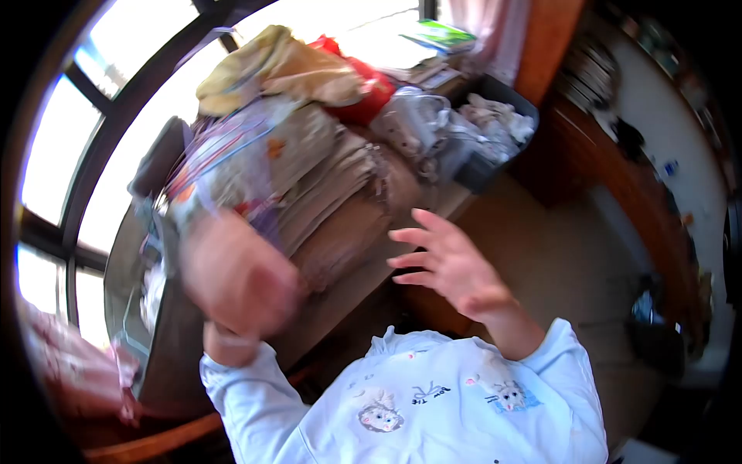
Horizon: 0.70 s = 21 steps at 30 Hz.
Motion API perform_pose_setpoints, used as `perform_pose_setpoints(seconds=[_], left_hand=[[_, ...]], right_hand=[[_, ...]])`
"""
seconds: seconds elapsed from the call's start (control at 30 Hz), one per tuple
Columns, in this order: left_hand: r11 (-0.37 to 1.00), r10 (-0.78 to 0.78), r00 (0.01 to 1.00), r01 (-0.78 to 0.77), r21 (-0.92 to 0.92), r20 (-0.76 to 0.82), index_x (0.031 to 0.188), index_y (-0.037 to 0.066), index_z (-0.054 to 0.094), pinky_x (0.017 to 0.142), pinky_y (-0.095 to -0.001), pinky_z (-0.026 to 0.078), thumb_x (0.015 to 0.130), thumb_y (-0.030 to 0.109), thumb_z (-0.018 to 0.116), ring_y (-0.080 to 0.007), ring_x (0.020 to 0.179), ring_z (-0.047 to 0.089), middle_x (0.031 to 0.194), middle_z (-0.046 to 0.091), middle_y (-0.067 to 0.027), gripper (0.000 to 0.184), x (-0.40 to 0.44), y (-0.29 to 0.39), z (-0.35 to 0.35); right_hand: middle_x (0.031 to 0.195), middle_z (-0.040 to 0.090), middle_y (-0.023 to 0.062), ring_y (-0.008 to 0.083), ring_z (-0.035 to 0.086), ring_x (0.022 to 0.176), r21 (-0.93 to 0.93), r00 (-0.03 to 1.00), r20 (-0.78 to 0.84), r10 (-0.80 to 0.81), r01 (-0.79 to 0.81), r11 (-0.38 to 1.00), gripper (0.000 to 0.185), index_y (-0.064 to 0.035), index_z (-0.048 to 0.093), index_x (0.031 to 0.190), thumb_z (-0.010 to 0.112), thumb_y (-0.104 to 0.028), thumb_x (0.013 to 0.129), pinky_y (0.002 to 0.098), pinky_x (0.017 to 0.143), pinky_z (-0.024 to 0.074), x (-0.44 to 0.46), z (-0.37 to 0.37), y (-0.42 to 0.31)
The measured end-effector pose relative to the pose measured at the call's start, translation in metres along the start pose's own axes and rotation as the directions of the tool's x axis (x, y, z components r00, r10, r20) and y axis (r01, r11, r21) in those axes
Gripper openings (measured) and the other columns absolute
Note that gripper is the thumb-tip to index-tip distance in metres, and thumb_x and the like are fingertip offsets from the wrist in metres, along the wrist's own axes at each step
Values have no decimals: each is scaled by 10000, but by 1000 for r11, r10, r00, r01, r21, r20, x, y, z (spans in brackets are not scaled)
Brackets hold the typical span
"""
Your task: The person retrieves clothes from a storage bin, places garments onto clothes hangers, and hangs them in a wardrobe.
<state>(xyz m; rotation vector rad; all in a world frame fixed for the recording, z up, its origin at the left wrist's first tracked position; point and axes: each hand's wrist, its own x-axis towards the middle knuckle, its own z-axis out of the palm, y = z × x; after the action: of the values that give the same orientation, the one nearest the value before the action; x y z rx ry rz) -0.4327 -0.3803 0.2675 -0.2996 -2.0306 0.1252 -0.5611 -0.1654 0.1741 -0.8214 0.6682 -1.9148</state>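
My left hand (239, 274) is smeared by motion in front of the left part of a stack of folded cloth (325, 185); its fingers cannot be made out. My right hand (444, 263) is raised to the right of the stack, fingers spread, holding nothing. Behind my left hand lie several thin coloured hangers (220, 158) on the pile. A yellow cloth (278, 69) and a red bag (367, 93) rest on top.
A dark grey bin (483, 174) holds crumpled white plastic and cloth at the back right. Books (437, 35) lie behind it. Windows (54, 155) and a pink curtain (77, 363) are at the left. A wooden cabinet (603, 162) stands at the right.
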Motion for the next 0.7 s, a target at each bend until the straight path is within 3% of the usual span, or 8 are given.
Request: perform_pose_setpoints(seconds=[0.07, 0.13, 0.2, 0.27, 0.33, 0.43, 0.57, 0.7], left_hand=[[778, 433, 892, -299, -552, 128, 635, 124, 466, 464, -289, 384, 761, 279, 630, -141, 492, 469, 585, 469, 5, 259, -16, 48, 46], [530, 626, 777, -481, -699, -60, 604, 98, 423, 418, -243, 329, 785, 244, 596, -127, 425, 412, 523, 379, 25, 289, -44, 101, 104], [538, 379, 915, -341, -771, -140, 594, 70, 417, 437, -267, 347, 796, 206, 572, -152, 438, 423, 543, 433, -24, 289, -61, 149, 152], [519, 410, 912, -259, -814, -29, 665, 39, 505, 625, -295, 445, 751, 166, 599, -205, 638, 526, 673, 529, -73, 180, -59, 189, 181], [499, 354, 935, -185, -847, 4, 797, 26, 592, 807, -358, 440, 714, 132, 619, -240, 848, 552, 840, 564, -100, 137, -60, 224, 203], [497, 101, 978, 111, -861, 185, 914, 30, 577, 819, -418, 414, 647, 109, 657, -291, 910, 524, 955, 518, -125, 289, -48, 284, 235], [537, 25, 946, 261, -802, 324, 924, 24, 554, 789, -418, 408, 626, 65, 643, -333, 921, 493, 963, 496, -148, 314, -8, 341, 302], [569, -46, 900, 381, -729, 434, 897, 32, 546, 822, -403, 383, 645, 29, 611, -331, 960, 465, 980, 489, -141, 260, 52, 406, 376]], right_hand=[[1367, 210, 174, 316, 342, 1201, 213, 1000, -18, 2, 2, 977, 1027, -97, 30, 1382, 738, -279, 661, 438, 958, 327, -1, -18, 18], [1372, 199, 180, 348, 341, 1201, 456, 998, -58, 5, 22, 890, 979, -99, -4, 1379, 693, -234, 705, 479, 955, 326, -14, -27, 13], [1230, 390, 153, 262, 464, 1044, 398, 972, -234, -7, 103, 912, 742, -24, 191, 1335, 608, -263, 769, 383, 875, 400, -43, -49, 2], [1017, 511, 79, 150, 492, 831, 277, 882, -468, -55, 206, 938, 550, 19, 382, 1238, 534, -307, 822, 272, 723, 425, -77, -69, -12], [906, 495, 55, 126, 455, 720, 95, 758, -619, -208, 335, 938, 499, 19, 404, 1217, 448, -333, 866, 262, 630, 388, -119, -91, -28], [757, 478, 30, 110, 442, 593, -47, 583, -758, -295, 402, 914, 489, 13, 475, 1125, 354, -410, 912, 256, 526, 370, -198, -138, -75], [646, 453, 30, 107, 412, 489, -377, 316, -852, -417, 181, 908, 562, 48, 514, 1005, 307, -467, 912, 247, 446, 346, -318, -198, -143], [578, 427, 25, 114, 390, 428, -379, 108, -918, -382, 47, 924, 555, 42, 514, 893, 325, -479, 904, 255, 397, 322, -440, -251, -185]])
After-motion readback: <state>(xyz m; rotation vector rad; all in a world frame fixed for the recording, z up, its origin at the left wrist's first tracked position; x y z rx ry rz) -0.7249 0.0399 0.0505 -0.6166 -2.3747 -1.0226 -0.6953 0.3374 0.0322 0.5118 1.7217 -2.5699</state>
